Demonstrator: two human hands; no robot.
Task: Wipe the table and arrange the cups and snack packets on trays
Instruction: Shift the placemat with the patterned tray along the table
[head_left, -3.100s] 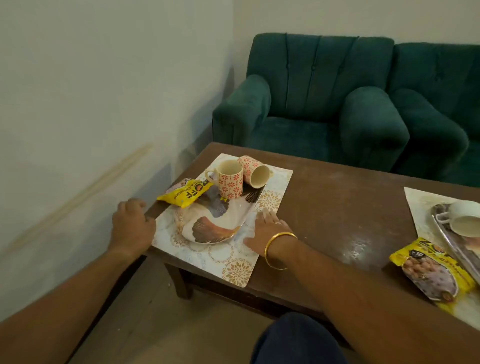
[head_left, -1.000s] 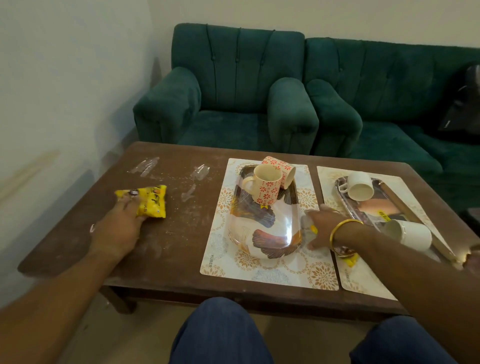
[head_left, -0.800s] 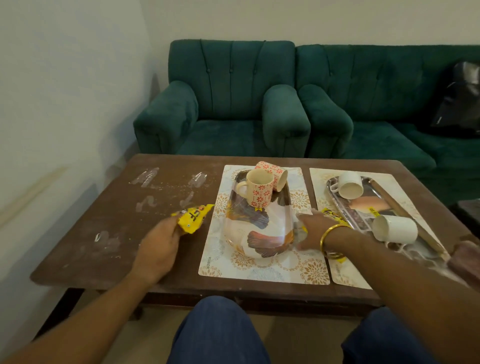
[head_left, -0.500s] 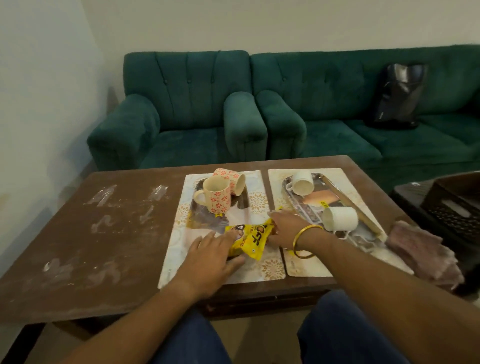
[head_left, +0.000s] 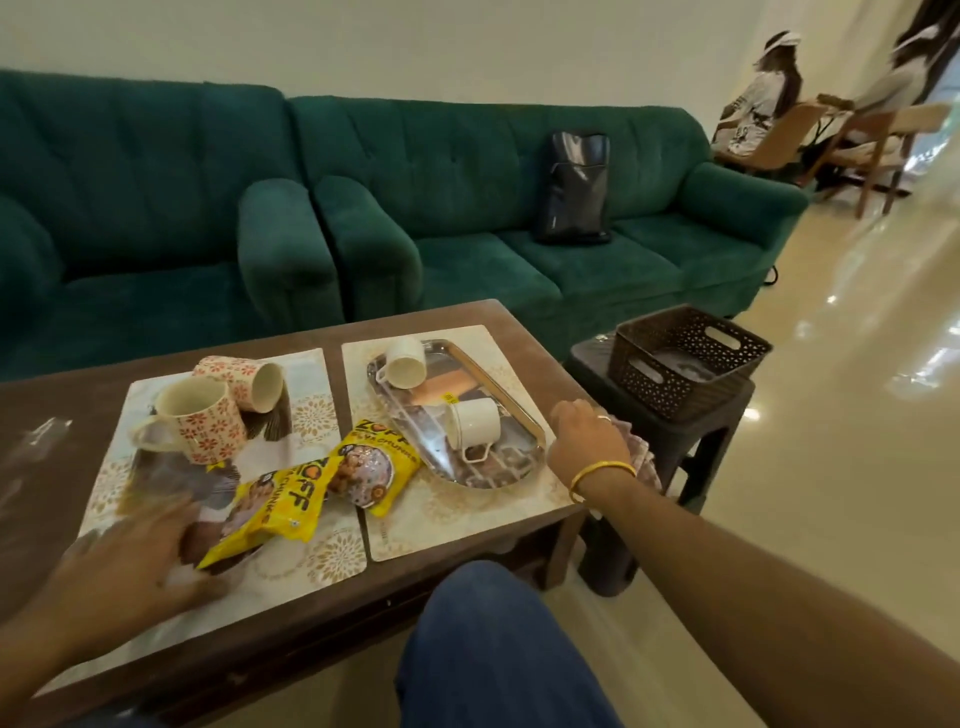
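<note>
My left hand (head_left: 130, 551) hovers open and blurred over the near end of the patterned tray (head_left: 270, 426). That tray holds an upright floral cup (head_left: 200, 421) and a floral cup on its side (head_left: 244, 382). A yellow snack packet (head_left: 275, 512) lies partly on the tray's near end, just right of my left hand. A second yellow packet (head_left: 371, 470) lies beside it across the gap between the placemats. On the steel tray (head_left: 519, 421) two white cups (head_left: 405, 361) (head_left: 475, 428) lie on their sides. My right hand (head_left: 589, 441) curls onto a pinkish cloth (head_left: 644, 457) at the table's right edge.
The brown table (head_left: 62, 395) shows dusty smears on its left part. A brown basket (head_left: 685, 358) sits on a dark stool (head_left: 727, 415) just right of the table. A green sofa with a black bag (head_left: 574, 187) stands behind. Two people (head_left: 763, 104) sit far right.
My left hand carried a yellow packet from the table's left side to the trays and let go of it. My right hand left the other packet and moved right onto the cloth.
</note>
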